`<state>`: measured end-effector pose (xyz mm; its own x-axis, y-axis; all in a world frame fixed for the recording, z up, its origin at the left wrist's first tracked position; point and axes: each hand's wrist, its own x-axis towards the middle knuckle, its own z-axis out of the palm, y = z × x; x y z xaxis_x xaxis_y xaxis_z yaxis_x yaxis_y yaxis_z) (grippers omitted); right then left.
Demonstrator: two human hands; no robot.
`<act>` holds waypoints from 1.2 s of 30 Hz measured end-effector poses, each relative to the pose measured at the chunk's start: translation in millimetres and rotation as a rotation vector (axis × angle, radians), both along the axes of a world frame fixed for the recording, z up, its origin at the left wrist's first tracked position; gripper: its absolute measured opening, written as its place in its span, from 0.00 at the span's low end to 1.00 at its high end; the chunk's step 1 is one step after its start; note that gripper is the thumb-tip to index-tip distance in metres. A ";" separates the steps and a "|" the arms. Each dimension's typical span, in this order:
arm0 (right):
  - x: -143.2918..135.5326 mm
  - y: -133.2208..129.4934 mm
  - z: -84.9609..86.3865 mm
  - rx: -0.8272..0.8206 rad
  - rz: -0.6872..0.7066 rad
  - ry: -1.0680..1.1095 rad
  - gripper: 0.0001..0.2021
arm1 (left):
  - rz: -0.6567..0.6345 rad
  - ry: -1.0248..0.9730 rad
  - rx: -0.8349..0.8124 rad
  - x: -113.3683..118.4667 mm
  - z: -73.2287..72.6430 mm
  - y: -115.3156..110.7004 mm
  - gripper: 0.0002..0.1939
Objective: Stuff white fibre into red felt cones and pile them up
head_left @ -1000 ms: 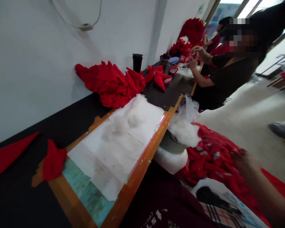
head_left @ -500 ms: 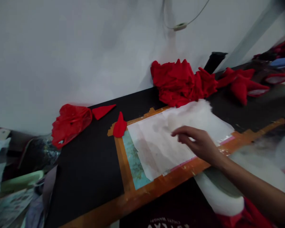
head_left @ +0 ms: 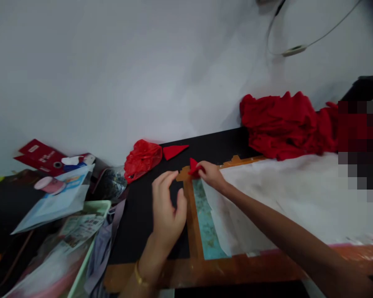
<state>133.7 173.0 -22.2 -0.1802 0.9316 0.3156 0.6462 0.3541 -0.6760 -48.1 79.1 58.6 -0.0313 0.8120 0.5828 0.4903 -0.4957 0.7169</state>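
Note:
My right hand (head_left: 211, 174) stretches across the board and pinches a small red pointed fabric piece (head_left: 193, 166) at the board's far left corner. The fingers cover part of that piece. My left hand (head_left: 168, 203) hovers over the black tabletop (head_left: 136, 231), open, its thumb apart from its curved fingers and nothing in it. Below my right forearm, white sheets (head_left: 255, 215) lie on the board, which is edged with brown tape (head_left: 194, 223). A strip of blue-green patterned surface (head_left: 208, 225) shows at their left side.
A flat red triangle (head_left: 175, 151) and a crumpled red plastic bag (head_left: 143, 159) lie near the wall. Heaped red fabric (head_left: 282, 124) sits at the back right. On the left stand a cluttered green tray (head_left: 90, 252) and a red box (head_left: 43, 157).
The view has swung left. My right hand has moved left from above the white sheets and taken hold of the red pointed fabric piece. My left hand has come into view.

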 end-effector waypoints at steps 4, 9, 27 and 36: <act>29.1 -12.1 13.8 -0.036 -0.090 0.228 0.11 | -0.120 -0.116 -0.193 22.3 -16.1 30.3 0.29; 43.0 -39.0 19.6 -0.070 -0.150 0.365 0.10 | -0.246 0.067 -0.301 73.1 -37.0 50.1 0.15; 63.1 -91.9 1.2 0.042 -0.176 0.202 0.13 | -0.053 0.380 0.037 73.9 -51.4 36.7 0.12; 157.1 -112.8 0.0 -0.147 -0.323 -0.405 0.25 | -0.358 0.607 -0.465 88.5 -78.8 12.3 0.09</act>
<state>290.7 60.1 -22.2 0.0427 0.9888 0.1429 0.9259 0.0146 -0.3774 40.4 91.4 -20.2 0.4839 0.8749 0.0188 0.7263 -0.4136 0.5490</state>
